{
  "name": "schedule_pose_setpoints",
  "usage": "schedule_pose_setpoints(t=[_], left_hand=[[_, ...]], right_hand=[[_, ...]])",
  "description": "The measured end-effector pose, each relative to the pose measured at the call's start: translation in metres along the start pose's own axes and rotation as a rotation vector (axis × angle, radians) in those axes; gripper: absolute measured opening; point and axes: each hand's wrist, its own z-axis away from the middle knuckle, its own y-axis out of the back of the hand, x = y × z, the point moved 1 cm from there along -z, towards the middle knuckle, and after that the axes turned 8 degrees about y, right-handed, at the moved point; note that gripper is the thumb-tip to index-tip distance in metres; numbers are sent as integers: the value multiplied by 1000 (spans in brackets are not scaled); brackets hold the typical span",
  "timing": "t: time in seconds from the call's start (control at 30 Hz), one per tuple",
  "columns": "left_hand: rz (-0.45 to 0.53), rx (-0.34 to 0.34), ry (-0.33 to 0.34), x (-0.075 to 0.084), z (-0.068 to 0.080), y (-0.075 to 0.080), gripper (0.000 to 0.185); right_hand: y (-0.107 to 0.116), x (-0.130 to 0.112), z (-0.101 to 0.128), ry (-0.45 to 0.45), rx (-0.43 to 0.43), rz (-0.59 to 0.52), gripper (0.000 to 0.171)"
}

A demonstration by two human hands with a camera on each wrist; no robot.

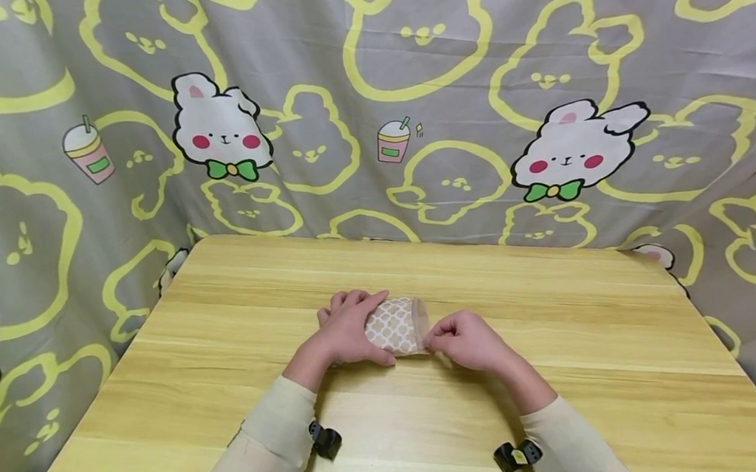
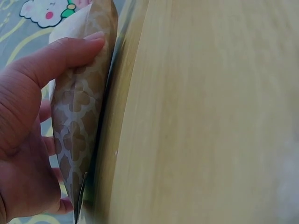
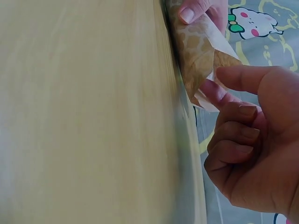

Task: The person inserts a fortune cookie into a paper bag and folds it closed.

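Note:
A small paper bag (image 1: 395,325), brown with a white lattice pattern, lies on its side in the middle of the wooden table (image 1: 559,340). My left hand (image 1: 352,327) lies over its left part, thumb in front and fingers curled over the far side. In the left wrist view the thumb of the left hand (image 2: 70,56) presses the bag (image 2: 79,121) against the fingers behind it. My right hand (image 1: 455,337) is at the bag's open right end. In the right wrist view the right hand (image 3: 219,86) pinches the white inner edge of the bag (image 3: 196,51) between thumb and forefinger.
A grey cloth (image 1: 445,75) printed with yellow outlines and white rabbits hangs behind the table and around its sides. The table's far edge (image 1: 418,236) lies just beyond the hands. Black wrist straps (image 1: 327,441) sit on both cream sleeves.

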Motion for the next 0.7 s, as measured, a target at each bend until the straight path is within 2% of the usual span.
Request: schedule_pose_setpoints(t=[0.23, 0.43, 0.7], left_hand=[[-9, 0, 4, 2, -1, -1, 111], [-16, 7, 0, 2, -2, -2, 111], [-17, 3, -8, 3, -2, -2, 111]], right_hand=[[-4, 0, -2, 5, -3, -31, 12], [-7, -2, -5, -8, 45, -28, 5], [-6, -3, -7, 12, 104, 74, 25]])
